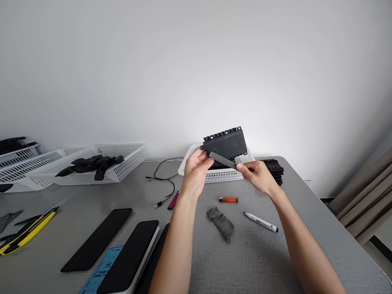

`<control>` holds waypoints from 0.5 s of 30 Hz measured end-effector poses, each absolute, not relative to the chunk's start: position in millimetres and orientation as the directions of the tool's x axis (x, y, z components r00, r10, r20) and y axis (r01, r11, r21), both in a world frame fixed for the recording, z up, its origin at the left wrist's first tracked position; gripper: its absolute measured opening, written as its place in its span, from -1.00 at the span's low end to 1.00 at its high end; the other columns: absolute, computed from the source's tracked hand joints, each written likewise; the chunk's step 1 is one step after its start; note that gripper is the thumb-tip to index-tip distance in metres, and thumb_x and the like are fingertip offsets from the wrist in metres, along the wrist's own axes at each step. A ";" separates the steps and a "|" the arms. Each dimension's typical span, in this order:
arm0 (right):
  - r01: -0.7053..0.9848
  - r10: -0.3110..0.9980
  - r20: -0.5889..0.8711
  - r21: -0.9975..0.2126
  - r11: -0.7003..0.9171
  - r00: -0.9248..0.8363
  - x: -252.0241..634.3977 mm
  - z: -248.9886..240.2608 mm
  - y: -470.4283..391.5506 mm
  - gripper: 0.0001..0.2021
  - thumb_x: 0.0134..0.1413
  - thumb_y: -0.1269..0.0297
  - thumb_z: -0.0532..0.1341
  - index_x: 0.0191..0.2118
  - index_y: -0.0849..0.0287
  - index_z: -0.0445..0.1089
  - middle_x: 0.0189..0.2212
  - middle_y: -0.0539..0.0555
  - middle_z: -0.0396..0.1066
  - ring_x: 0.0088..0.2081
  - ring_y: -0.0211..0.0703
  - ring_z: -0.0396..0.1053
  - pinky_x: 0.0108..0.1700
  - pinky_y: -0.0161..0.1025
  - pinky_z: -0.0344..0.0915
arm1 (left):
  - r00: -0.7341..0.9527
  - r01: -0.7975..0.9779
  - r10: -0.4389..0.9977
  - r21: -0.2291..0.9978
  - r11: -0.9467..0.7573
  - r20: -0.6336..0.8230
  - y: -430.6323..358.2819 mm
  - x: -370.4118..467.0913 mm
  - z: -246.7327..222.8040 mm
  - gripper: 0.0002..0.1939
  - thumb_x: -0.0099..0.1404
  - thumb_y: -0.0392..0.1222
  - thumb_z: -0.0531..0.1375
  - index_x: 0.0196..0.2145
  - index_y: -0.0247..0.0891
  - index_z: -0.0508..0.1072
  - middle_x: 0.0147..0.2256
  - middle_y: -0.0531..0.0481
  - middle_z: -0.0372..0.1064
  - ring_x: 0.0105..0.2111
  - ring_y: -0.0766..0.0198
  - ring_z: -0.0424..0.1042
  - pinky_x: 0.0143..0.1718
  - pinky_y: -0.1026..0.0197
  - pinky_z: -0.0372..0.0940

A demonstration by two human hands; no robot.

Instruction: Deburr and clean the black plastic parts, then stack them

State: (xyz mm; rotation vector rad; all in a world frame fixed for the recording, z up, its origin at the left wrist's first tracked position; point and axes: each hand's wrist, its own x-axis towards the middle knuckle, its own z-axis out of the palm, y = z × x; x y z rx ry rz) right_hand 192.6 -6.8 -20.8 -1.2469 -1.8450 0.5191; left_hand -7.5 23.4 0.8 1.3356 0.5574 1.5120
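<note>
My left hand [195, 169] is closed on the left end of a black plastic part [225, 143], a flat panel with a row of rounded notches along its top edge and small holes in its face. It is held up above the table, tilted a little. My right hand [255, 173] pinches one end of a flat grey strip [223, 159]. The strip slants along the part's lower edge, its far end close to my left fingertips. Whether strip and part touch, I cannot tell. Behind both hands stands a white basket [225, 176] with dark pieces inside, partly hidden.
On the grey table lie an orange lighter [228, 199], a crumpled grey cloth [221, 223], a white marker [261, 221], a black cable [165, 179], phones [130, 255] and a yellow cutter [32, 232]. Stacked black parts [273, 169] sit right; white baskets [130, 165] stand left.
</note>
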 end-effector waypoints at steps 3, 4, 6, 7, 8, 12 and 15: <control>0.589 0.900 0.427 -0.706 0.393 -0.088 186.8 -22.7 -6.1 -0.42 0.26 -0.23 -0.01 -0.57 0.11 -0.14 -0.62 -0.09 -0.21 -0.55 -0.32 -0.21 -0.49 -0.25 -0.25 | 0.135 -0.386 0.877 0.839 -0.383 0.462 23.0 -8.5 1.7 -0.54 0.04 -0.27 0.36 -0.04 -0.24 0.53 -0.02 -0.17 0.53 0.10 0.00 0.43 0.18 0.01 0.25; 0.601 0.896 0.440 -0.699 0.388 -0.067 185.6 -23.2 -5.9 -0.41 0.26 -0.22 -0.01 -0.57 0.11 -0.15 -0.63 -0.09 -0.21 -0.55 -0.32 -0.21 -0.49 -0.25 -0.25 | 0.142 -0.390 0.875 0.839 -0.380 0.463 23.1 -8.8 1.8 -0.54 0.04 -0.27 0.36 -0.04 -0.24 0.53 -0.02 -0.17 0.53 0.10 0.01 0.43 0.18 0.02 0.24; 0.626 0.886 0.461 -0.680 0.381 -0.037 184.1 -24.0 -5.8 -0.41 0.27 -0.22 -0.01 -0.58 0.12 -0.14 -0.63 -0.09 -0.20 -0.54 -0.31 -0.22 -0.48 -0.24 -0.25 | 0.151 -0.399 0.873 0.836 -0.376 0.464 23.3 -9.3 1.6 -0.54 0.05 -0.27 0.37 -0.04 -0.24 0.53 -0.02 -0.17 0.53 0.09 0.02 0.43 0.18 0.04 0.24; 0.637 0.882 0.470 -0.673 0.377 -0.026 183.7 -24.3 -5.8 -0.41 0.27 -0.21 -0.01 -0.59 0.12 -0.13 -0.63 -0.09 -0.20 -0.54 -0.31 -0.22 -0.48 -0.24 -0.24 | 0.154 -0.405 0.872 0.834 -0.374 0.465 23.4 -9.6 1.5 -0.54 0.06 -0.28 0.37 -0.04 -0.24 0.53 -0.02 -0.17 0.53 0.09 0.03 0.44 0.19 0.04 0.23; 0.643 0.879 0.477 -0.667 0.375 -0.018 183.4 -24.6 -5.9 -0.41 0.27 -0.21 0.00 -0.59 0.12 -0.13 -0.64 -0.09 -0.20 -0.54 -0.30 -0.22 -0.48 -0.24 -0.24 | 0.155 -0.412 0.871 0.832 -0.372 0.466 23.5 -9.8 1.4 -0.54 0.06 -0.28 0.37 -0.04 -0.24 0.53 -0.02 -0.17 0.53 0.09 0.03 0.44 0.19 0.04 0.23; 0.649 0.874 0.485 -0.658 0.380 -0.020 184.8 -25.4 -5.9 -0.40 0.28 -0.23 -0.02 -0.60 0.12 -0.11 -0.64 -0.08 -0.18 -0.54 -0.29 -0.21 -0.49 -0.25 -0.23 | 0.148 -0.431 0.876 0.827 -0.360 0.458 23.6 -11.2 1.5 -0.54 0.04 -0.29 0.38 -0.05 -0.25 0.52 -0.03 -0.17 0.54 0.09 0.02 0.44 0.19 0.03 0.23; 0.676 0.878 0.478 -0.639 0.367 -0.025 189.2 -26.0 -5.5 -0.40 0.27 -0.25 -0.03 -0.60 0.12 -0.11 -0.65 -0.08 -0.18 -0.55 -0.29 -0.23 -0.48 -0.25 -0.23 | 0.116 -0.419 0.886 0.831 -0.366 0.449 23.2 -11.7 1.6 -0.55 0.03 -0.30 0.37 -0.06 -0.25 0.52 -0.05 -0.17 0.54 0.07 0.02 0.45 0.17 0.03 0.26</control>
